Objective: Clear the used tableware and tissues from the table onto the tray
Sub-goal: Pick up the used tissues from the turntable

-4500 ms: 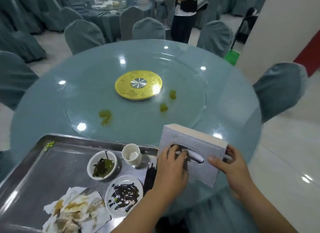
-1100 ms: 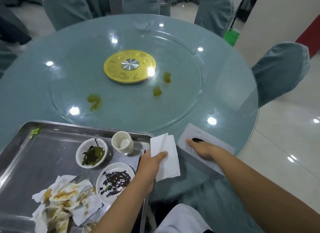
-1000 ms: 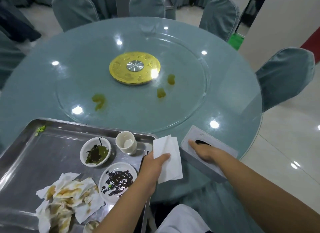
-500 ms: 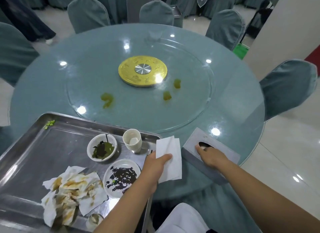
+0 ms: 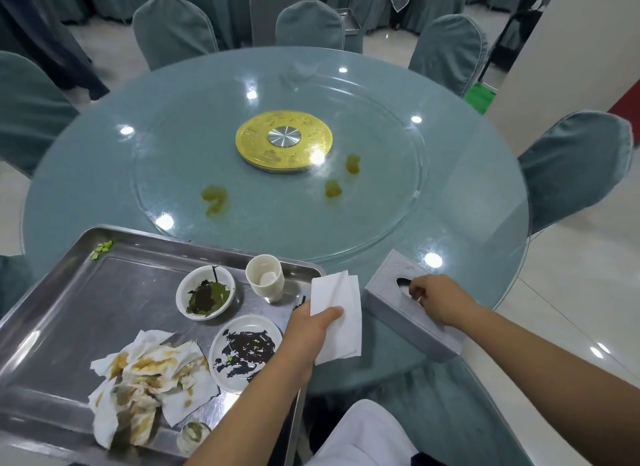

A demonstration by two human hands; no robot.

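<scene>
Left hand [image 5: 313, 330] pinches a clean white tissue [image 5: 337, 316] between thumb and fingers, held just past the right edge of the steel tray [image 5: 104, 309], above the table's near rim. Right hand [image 5: 434, 302] rests on top of the grey tissue box [image 5: 398, 313] with its fingers curled at the oval slot; cannot tell if they grip anything. The hands are apart, with the tissue between them. The box lies flat at the near right edge of the round glass table [image 5: 467, 188]. On the tray there is a white bowl [image 5: 205, 297] with dark green leftovers, and a stack of paper cups [image 5: 265, 282] just right of it. A small plate [image 5: 246, 349] smeared with dark sauce is nearer the person. A pile of stained tissues [image 5: 149, 375] lies at the near left. A small cup [image 5: 193, 434] with greenish residue sits at the near rim, partly cut off by the left forearm. Green scraps [image 5: 102, 249] lie in the far left corner of the tray. A dark, thin item shows between the cups and the left hand, too hidden to name. The tray's far side overlaps the table edge. The glass turntable [image 5: 381, 205] has a gold hub [image 5: 284, 145] at its centre. There are three yellow-green spills: one [image 5: 214, 198] left of the hub and two [image 5: 333, 188] [image 5: 353, 162] right of it. Covered chairs [image 5: 571, 167] ring the table.
</scene>
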